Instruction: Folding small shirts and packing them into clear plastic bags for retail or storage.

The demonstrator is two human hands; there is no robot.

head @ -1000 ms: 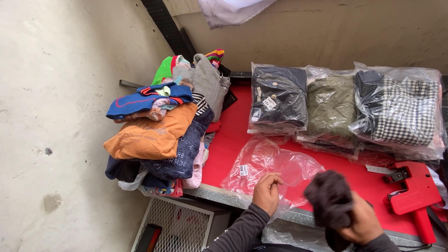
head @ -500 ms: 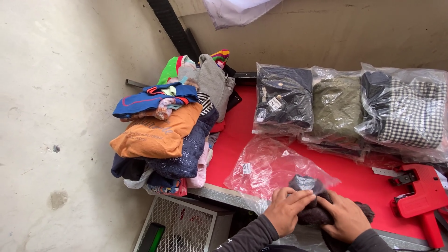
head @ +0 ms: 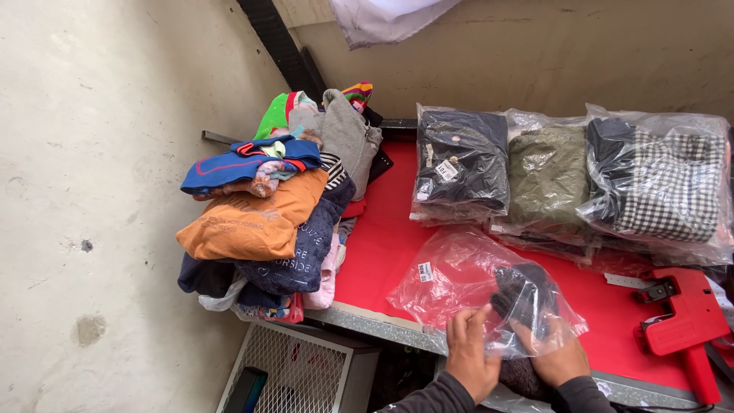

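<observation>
Two hands worked at the near edge of the red surface (head: 382,245). Far left lay a heap of loose clothes (head: 267,222), an orange top uppermost at its front. Next along, the left hand (head: 472,359) was curled around the mouth of a clear plastic bag (head: 459,279), pinching the film. The right hand (head: 556,353) was closed on a dark woolly garment (head: 524,298), which sat partly inside the bag, its lower end hanging out below the hands. That garment looked soft, light and limp, best gripped as a bunched fold; the film looked thin, slippery and easily crumpled, best held at its open rim. Behind stood three stacks of bagged clothes (head: 550,176), and far right a red price gun (head: 684,321) rested well apart from the hands.
</observation>
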